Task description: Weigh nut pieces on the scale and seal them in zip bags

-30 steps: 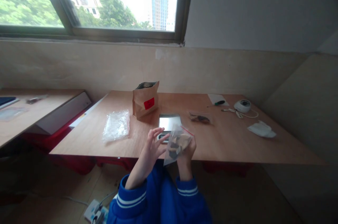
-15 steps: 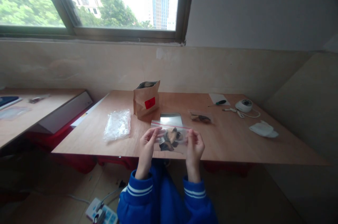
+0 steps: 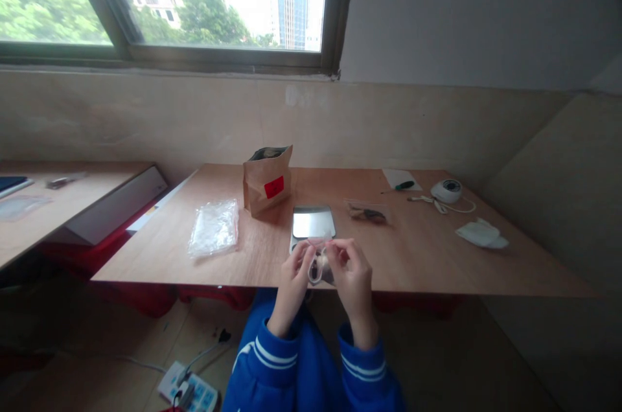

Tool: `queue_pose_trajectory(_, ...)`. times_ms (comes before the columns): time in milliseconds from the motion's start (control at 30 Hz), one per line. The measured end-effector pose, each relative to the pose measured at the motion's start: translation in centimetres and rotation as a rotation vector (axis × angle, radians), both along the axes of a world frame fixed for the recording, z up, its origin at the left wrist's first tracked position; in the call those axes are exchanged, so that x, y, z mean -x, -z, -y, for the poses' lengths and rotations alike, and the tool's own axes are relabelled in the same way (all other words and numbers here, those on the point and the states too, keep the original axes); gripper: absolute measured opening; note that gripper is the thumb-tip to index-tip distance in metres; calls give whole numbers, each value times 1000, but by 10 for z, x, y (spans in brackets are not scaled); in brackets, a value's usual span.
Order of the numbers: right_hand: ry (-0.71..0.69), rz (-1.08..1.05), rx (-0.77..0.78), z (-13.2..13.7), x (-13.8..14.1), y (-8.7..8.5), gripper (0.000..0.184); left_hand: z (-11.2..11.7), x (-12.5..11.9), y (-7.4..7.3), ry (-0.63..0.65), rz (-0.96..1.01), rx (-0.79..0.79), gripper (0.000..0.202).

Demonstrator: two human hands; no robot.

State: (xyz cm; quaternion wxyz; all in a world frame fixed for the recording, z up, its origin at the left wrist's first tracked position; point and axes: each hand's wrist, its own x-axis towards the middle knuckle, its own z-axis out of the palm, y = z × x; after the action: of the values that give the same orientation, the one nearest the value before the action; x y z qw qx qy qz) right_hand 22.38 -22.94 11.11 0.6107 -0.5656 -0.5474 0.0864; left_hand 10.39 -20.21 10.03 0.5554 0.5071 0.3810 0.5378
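Note:
My left hand and my right hand hold a small clear zip bag with brown pieces inside, bunched between them at the table's near edge. Both hands pinch its top, fingers closed. Just beyond the bag lies a flat metal scale. Behind the scale to the left, a brown paper pouch with a red label stands upright, open at the top.
A stack of clear zip bags lies at the left of the wooden table. Right of the scale are a filled small bag, a screwdriver, a white round device and a white cloth. A power strip is on the floor.
The bag was held up in my right hand, then stretched wide between both hands. Now my hands have come close together and the bag is bunched between them.

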Motion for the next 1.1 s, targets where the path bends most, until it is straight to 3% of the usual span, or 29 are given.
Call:
queue_pose_trajectory(133,129,-102,-95,9,-4,-10,19,-1,9,-1,-323,231,58,31)
queue_pose_trajectory(200,177,-191,-73,10,-6,-8,23,-1,14,-4,-403,264,63,28)
queue_pose_trajectory(333,168,-398,-15,8,-5,-5,31,4,16,-13,-272,271,50,27)
queue_pose_trajectory(400,120,-453,4,7,-6,-5,33,7,14,-16,-271,265,48,28)
queue_pose_trajectory(600,-63,-365,66,13,-20,-7,34,4,19,-13,-318,246,77,35)
queue_pose_trajectory(833,31,-256,42,15,-22,-5,31,3,27,-19,-237,188,61,33)
queue_pose_trajectory(1100,89,-339,33,12,-20,-1,31,3,38,-25,-227,81,30,32)
